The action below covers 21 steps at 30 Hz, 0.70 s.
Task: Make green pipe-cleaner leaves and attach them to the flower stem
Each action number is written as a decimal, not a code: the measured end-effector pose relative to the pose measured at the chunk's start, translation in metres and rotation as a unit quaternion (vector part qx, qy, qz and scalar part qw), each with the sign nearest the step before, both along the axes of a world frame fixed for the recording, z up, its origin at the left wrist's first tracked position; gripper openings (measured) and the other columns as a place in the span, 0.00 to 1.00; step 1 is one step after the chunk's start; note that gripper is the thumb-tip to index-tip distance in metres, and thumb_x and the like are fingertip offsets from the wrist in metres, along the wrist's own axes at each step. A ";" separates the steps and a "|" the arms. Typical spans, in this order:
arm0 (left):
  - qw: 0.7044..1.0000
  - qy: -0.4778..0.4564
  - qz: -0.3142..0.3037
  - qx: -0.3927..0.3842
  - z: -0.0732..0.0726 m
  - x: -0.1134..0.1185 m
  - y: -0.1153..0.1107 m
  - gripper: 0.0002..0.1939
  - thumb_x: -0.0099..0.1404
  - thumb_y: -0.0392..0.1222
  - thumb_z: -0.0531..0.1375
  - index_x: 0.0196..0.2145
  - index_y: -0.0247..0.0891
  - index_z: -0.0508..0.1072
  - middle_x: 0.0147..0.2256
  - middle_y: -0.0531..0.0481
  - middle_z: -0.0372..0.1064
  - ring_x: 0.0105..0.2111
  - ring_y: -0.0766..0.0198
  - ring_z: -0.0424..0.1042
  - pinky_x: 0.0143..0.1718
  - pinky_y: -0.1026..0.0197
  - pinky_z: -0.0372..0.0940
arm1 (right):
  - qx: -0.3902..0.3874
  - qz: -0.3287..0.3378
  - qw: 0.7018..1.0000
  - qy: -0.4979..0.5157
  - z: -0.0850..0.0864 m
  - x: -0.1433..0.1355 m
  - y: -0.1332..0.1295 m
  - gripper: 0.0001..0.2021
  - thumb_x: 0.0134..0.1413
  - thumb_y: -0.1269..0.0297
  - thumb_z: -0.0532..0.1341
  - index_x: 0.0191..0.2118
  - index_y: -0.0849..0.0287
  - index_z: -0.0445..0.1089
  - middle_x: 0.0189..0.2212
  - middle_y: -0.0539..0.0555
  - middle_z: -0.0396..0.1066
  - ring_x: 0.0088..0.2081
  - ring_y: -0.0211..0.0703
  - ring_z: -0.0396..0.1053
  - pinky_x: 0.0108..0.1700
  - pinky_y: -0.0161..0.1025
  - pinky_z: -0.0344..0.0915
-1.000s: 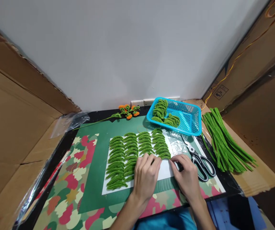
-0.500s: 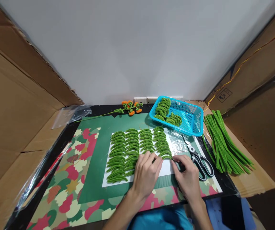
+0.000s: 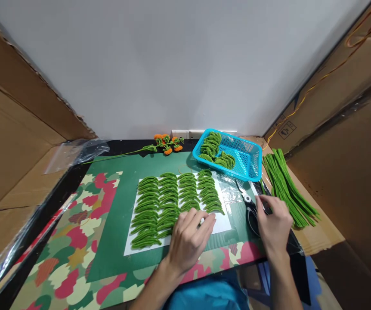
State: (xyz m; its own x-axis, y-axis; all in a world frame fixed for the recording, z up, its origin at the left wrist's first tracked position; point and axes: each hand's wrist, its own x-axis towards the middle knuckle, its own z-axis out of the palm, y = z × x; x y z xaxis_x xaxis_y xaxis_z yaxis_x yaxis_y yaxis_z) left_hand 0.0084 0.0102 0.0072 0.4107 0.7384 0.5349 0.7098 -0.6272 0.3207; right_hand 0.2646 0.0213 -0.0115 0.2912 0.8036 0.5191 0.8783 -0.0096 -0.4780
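Four columns of curved green fuzzy leaf pieces lie on a white sheet of paper. Over the sheet's lower edge, below the third column, my left hand is closed with its fingers curled; what they hold, if anything, is hidden. My right hand is over black-and-grey scissors, partly covering the handles. Its thumb and forefinger come together at the tips, and I cannot make out anything between them. Right of that hand lies a bundle of long green fuzzy stems.
A blue plastic basket holding more green leaf pieces stands at the back. Orange flowers on a green stem lie left of it. Cardboard walls flank the table, and clear plastic lies at the back left.
My right hand has moved right, away from the last piece in the fourth column, to over the scissors. My left hand stays near the sheet's lower edge. The view has shifted slightly.
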 end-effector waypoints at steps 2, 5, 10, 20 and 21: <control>0.998 -0.015 -0.050 0.025 -0.001 0.002 -0.006 0.10 0.73 0.28 0.61 0.49 0.37 0.76 0.36 0.50 0.77 0.35 0.60 0.71 0.40 0.55 0.56 | -0.063 -0.057 0.993 -0.086 0.002 0.027 0.016 0.15 0.71 0.58 0.58 0.41 0.60 0.79 0.40 0.65 0.80 0.41 0.60 0.69 0.44 0.51 0.61; 0.993 -0.017 -0.107 0.037 -0.005 0.007 -0.013 0.10 0.72 0.27 0.60 0.48 0.35 0.75 0.34 0.49 0.76 0.33 0.60 0.70 0.37 0.55 0.56 | -0.128 -0.075 0.978 -0.148 0.001 0.048 0.039 0.13 0.67 0.59 0.61 0.38 0.60 0.80 0.37 0.67 0.79 0.40 0.62 0.67 0.42 0.51 0.58; 0.989 -0.004 -0.147 0.032 -0.013 0.009 -0.018 0.10 0.72 0.29 0.57 0.47 0.34 0.75 0.31 0.49 0.74 0.32 0.59 0.69 0.35 0.54 0.55 | -0.147 -0.055 0.973 -0.169 -0.005 0.048 0.061 0.11 0.62 0.61 0.63 0.33 0.60 0.79 0.34 0.68 0.77 0.38 0.60 0.66 0.40 0.50 0.56; 0.991 -0.047 -0.121 0.046 -0.025 0.005 -0.017 0.11 0.72 0.28 0.56 0.48 0.31 0.75 0.29 0.49 0.70 0.31 0.59 0.66 0.35 0.54 0.56 | -0.081 -0.080 0.992 -0.048 0.011 0.067 0.069 0.17 0.63 0.53 0.56 0.30 0.58 0.74 0.30 0.64 0.79 0.31 0.56 0.71 0.37 0.48 0.61; 0.990 -0.052 -0.122 0.049 -0.025 0.005 -0.017 0.11 0.72 0.28 0.56 0.48 0.31 0.75 0.29 0.49 0.70 0.31 0.59 0.67 0.35 0.54 0.56 | -0.068 -0.096 0.993 -0.032 0.017 0.069 0.067 0.18 0.64 0.52 0.56 0.31 0.58 0.74 0.29 0.63 0.79 0.30 0.55 0.72 0.36 0.47 0.61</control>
State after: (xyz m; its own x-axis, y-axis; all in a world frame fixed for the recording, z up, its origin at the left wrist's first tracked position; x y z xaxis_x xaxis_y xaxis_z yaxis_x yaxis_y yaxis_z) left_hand 0.0139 -0.0070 -0.0181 0.5094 0.5658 0.6483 0.4992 -0.8080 0.3129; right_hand 0.3340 0.0880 0.0056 0.4159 0.8002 0.4320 0.8823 -0.2400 -0.4050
